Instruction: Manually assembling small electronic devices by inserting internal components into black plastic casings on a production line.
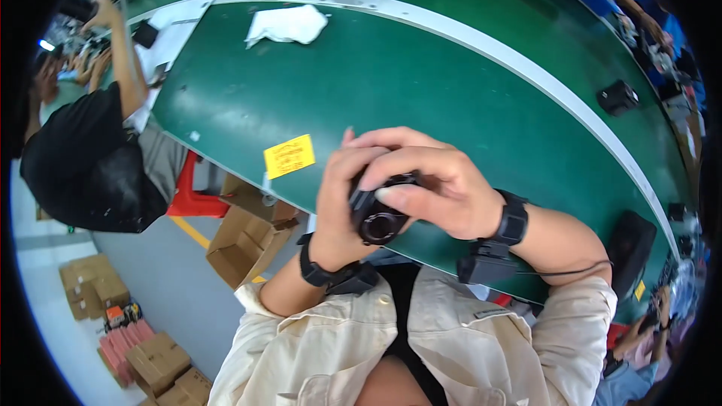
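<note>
A small black camera-like device [377,222] with a round, ringed lens end sits between my hands, over the near edge of the green table. My left hand [337,199] is closed round its left side. My right hand [444,180] reaches across the top, its thumb pressed on the device near the round end and its fingers lying over those of the left. The hands hide most of the device's far side. A yellow paper label [289,156] with handwriting lies on the table to the left of my left hand.
A crumpled white cloth [287,25] lies on the green table [226,75]. Beyond the white rail [481,36] stands another black device [618,98]. A black case [630,254] rests at right. At left are a person in black [90,162] and an open cardboard box [248,244].
</note>
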The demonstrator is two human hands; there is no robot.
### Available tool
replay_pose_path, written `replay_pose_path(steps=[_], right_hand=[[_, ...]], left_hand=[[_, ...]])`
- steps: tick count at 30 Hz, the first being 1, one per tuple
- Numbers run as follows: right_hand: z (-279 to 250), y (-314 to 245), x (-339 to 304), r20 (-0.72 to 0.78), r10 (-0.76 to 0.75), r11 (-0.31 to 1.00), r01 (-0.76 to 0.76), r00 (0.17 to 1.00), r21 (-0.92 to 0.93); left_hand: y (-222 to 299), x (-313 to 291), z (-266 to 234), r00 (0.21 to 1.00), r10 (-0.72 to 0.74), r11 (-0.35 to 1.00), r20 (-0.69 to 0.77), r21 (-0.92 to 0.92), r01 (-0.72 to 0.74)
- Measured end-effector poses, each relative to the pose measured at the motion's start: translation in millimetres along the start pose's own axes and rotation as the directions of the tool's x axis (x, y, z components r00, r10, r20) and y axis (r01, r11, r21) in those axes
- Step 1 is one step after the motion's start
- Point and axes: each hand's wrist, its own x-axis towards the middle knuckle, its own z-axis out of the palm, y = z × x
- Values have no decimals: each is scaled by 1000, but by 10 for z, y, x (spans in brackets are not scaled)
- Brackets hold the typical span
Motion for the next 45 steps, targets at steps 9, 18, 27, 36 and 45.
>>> replay_pose_path(steps=[9,18,27,36,45], right_hand=[[-59,-60,32,-132,195,978,-183,972,95],[-1334,12,238,-745,-26,936,-246,666,-253],[-2440,136,600,-969,174,809,-587,178,37],[-3040,-42,416,-722,-281,-257,-774,632,-578],[-690,-37,2459,424,-473,-48,458,772,-888]], left_hand=[[153,121,-57,994,-79,992,74,-89,86],[-70,204,-872,995,-98,724,33,688,48],[-505,269,-1080,916,-145,811,-373,486,326],[-520,287,-1078,929,-157,848,-334,436,300],[-529,242,-1199,936,-147,840,-319,459,289]])
